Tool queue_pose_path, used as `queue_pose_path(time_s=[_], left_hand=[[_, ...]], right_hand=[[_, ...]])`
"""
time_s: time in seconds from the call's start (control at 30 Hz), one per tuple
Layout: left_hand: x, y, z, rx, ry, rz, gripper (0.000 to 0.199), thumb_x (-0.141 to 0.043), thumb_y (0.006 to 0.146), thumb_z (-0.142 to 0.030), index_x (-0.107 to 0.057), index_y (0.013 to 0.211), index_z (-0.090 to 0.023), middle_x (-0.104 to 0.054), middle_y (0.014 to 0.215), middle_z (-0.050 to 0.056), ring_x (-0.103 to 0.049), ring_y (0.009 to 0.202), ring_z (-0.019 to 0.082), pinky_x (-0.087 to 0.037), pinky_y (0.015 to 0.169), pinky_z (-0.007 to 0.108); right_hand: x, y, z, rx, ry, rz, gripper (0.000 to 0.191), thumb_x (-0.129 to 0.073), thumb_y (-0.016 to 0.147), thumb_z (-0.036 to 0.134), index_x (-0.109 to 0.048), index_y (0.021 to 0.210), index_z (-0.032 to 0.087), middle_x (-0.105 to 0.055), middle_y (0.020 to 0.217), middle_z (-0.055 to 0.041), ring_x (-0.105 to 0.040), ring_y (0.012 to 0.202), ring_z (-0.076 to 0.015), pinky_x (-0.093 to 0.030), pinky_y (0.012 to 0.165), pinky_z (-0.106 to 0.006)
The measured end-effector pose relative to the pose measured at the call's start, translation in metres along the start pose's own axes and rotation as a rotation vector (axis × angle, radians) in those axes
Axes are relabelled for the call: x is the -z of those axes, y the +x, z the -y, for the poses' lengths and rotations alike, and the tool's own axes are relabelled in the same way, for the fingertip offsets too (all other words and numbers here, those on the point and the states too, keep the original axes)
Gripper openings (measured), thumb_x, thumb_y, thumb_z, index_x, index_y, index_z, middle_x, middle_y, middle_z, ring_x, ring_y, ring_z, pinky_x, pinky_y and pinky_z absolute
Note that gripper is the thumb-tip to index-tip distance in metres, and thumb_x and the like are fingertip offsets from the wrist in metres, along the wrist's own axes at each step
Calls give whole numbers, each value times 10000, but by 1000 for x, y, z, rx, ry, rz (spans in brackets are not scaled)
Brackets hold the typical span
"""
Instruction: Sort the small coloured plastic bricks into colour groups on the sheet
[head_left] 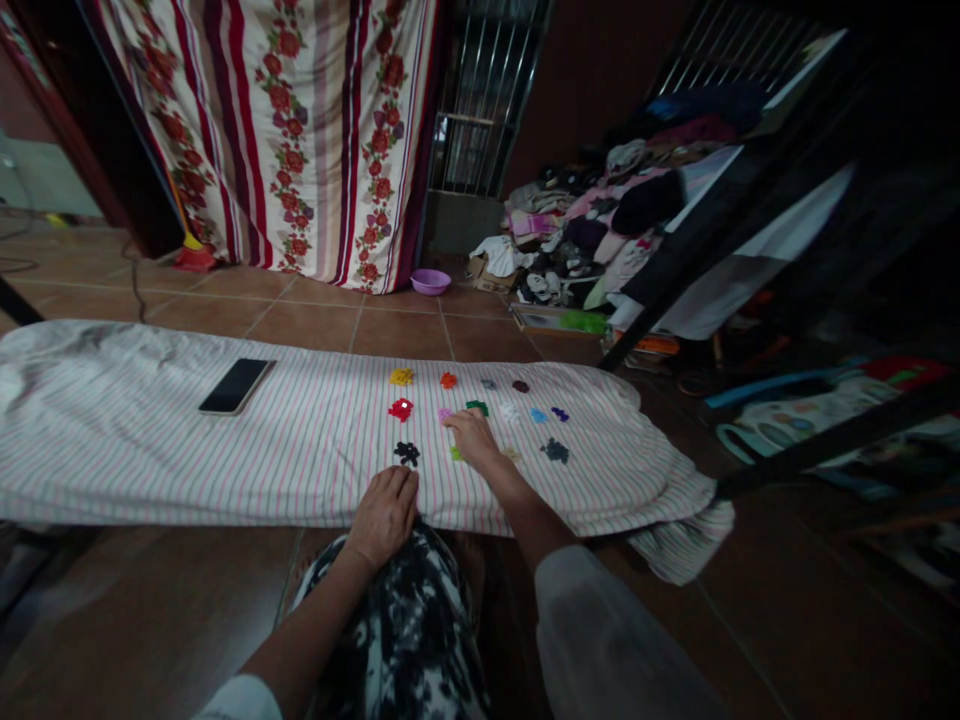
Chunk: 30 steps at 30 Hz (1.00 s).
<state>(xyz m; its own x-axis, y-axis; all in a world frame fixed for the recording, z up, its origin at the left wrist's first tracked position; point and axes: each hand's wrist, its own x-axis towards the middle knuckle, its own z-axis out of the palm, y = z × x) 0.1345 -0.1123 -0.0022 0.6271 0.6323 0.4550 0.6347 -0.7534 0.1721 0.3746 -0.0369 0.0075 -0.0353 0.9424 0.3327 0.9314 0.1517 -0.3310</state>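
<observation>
Small piles of coloured pieces lie sorted by colour on a striped cloth (315,440); they are too small to name exactly. My right hand (472,436) reaches over them with its fingers pinched at the pink pile (444,414); whatever is between the fingertips is hidden. Partly under that hand is a lime-green pile (455,454), and a dark green pile (477,407) lies just beyond it. My left hand (386,508) rests at the cloth's near edge, fingers loosely bent, just below the black pile (407,453). Left of the pink pile sits a red pile (401,409).
Yellow (401,376), orange (448,380), brown (520,386), white (509,411), light blue (538,415), purple (560,413) and dark grey (555,450) piles surround the hands. A phone (237,386) lies left. Beyond are a purple basin (430,282) and heaped clothes (585,220).
</observation>
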Motion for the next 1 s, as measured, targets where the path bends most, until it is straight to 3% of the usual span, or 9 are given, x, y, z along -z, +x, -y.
queue_pose_path(time_s=[0.13,0.4,0.77,1.0], left_hand=[[0,0,1,-12,-5,-13,353,-430,919,-192,-532,1247,-112,-575,1192,139,-507,1092,263,-459,950,427],[3,1,-2,19,-24,-2,353,-434,910,-182,-532,1246,-132,-582,1180,135,-512,1088,256,-464,943,435],[3,1,-3,3,7,-22,339,-450,901,-175,-547,1219,-109,-585,1150,134,-505,1066,261,-461,928,426],[3,2,-3,-7,-7,-40,334,-453,898,-172,-550,1213,-119,-586,1141,133,-509,1054,256,-465,918,423]], right_hand=[[6,-1,-2,-38,43,1,379,-463,799,29,-765,884,242,-727,928,-51,-581,911,-217,-430,890,-357],[11,9,1,-289,61,-8,317,-497,840,49,-697,1063,151,-692,1029,-88,-623,991,-179,-462,911,-271],[1,11,5,-279,100,-36,350,-448,857,52,-677,1099,161,-698,1095,-80,-622,1049,-172,-457,960,-263],[20,-6,-11,-283,157,-217,407,-381,816,37,-698,1040,162,-697,1062,-84,-623,1010,-173,-461,950,-297]])
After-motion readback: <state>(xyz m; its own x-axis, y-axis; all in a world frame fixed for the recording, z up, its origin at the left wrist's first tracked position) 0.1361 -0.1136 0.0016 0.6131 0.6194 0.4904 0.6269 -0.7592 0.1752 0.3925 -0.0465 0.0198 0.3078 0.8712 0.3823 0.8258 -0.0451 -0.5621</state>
